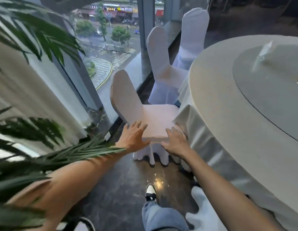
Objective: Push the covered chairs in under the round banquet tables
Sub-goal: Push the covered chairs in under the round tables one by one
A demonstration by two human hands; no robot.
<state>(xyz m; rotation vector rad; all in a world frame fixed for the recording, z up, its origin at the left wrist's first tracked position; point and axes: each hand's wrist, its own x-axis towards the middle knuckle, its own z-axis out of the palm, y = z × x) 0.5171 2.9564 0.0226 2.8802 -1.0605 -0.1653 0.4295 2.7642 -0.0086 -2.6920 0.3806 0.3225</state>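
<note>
Nearest covered chair (pixel 150 117): in white stretch cover, just beside the near-left curve of the round banquet table (pixel 216 90), seat partly tucked under the hanging tablecloth (pixel 216 147), backrest tilting out to the left toward the window. Not fully pushed in, judging by how much seat shows.

Left hand (pixel 134 136): flat on the near-left corner of the seat, fingers spread apart, clamped on nothing. Right hand (pixel 175 141): flat on the near-right corner, fingers loosely apart, knuckles touching the cloth's drape. Both palms on the near edge, probably for shoving or squaring the seat sideways rather than lifting; open palms suit a slide across smooth flooring.

Farther along the table's left rim: second covered chair (pixel 160 64), then a third (pixel 193 34), both close in against the cloth, seemingly already placed. Another white cover (pixel 200 214) at near right, only partly in view.

On the table: pale cloth, a large grey turntable (pixel 268 90) and something clear and blurred upon it, too indistinct to name.

Underfoot: dark polished stone floor (pixel 121 184) with a light reflection, one sneaker (pixel 150 192) stepping forward. Left and far: floor-to-ceiling window (pixel 111 47) over a wet street, pale curtain (pixel 28 89), palm fronds (pixel 36 35) crowding the near left. Narrow aisle between glass and table, hence little room for the backrests.
</note>
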